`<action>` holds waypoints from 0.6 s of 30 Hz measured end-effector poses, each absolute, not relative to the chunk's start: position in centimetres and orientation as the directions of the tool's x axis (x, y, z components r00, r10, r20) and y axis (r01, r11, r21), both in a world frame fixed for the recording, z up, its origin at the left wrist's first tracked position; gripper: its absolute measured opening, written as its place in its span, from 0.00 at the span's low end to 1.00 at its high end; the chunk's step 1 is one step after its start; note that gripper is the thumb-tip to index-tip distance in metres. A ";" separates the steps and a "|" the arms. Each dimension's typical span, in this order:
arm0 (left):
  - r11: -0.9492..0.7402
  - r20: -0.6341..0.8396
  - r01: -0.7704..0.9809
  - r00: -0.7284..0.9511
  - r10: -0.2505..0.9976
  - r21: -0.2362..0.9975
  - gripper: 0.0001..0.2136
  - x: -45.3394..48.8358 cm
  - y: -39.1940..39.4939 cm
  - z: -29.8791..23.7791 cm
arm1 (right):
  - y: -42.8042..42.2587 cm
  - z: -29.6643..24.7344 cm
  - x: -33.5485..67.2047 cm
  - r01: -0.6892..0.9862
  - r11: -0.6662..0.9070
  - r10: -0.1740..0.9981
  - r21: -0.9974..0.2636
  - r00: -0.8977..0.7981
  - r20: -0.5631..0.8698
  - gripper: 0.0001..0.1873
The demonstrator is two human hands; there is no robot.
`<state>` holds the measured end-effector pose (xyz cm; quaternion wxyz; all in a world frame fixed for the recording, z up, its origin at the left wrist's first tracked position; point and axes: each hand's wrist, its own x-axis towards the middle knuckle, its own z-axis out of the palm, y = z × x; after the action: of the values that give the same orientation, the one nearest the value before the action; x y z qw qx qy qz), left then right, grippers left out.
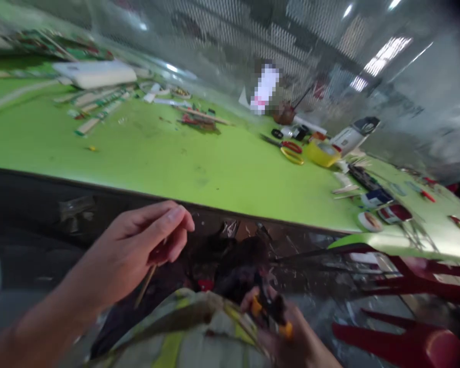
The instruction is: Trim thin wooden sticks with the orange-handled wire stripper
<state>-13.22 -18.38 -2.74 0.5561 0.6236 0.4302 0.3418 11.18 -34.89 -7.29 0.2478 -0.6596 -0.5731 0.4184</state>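
Observation:
Over the front edge of the table, my left hand (138, 250) is closed, its thumb pressed against the bent fingers. A thin wooden stick (145, 286) slants down from beneath that palm. My right hand (287, 332), low and near my lap, is wrapped around a black-and-orange hand tool (270, 306). Motion blur hides the tool's exact kind. Striped cloth (180, 332) covers my lap between the hands.
On the green table (168, 168) lie scissors (287, 149), a yellow tape roll (322, 153), thin wooden strips (99, 105) and a white object (95, 74). Red plastic furniture (402, 332) stands at the lower right. Scraps litter the floor.

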 end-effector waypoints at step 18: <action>-0.742 0.250 0.632 0.698 0.671 0.226 0.10 -1.7 4.6 2.1 | -3.1 3.2 21.9 0.848 0.076 0.858 -0.524 0.212 0.468 0.14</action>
<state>-1.70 4.55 2.10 0.0615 0.9194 0.3542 0.1597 21.95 -3.06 3.18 0.3798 -0.6796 -0.6276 0.0062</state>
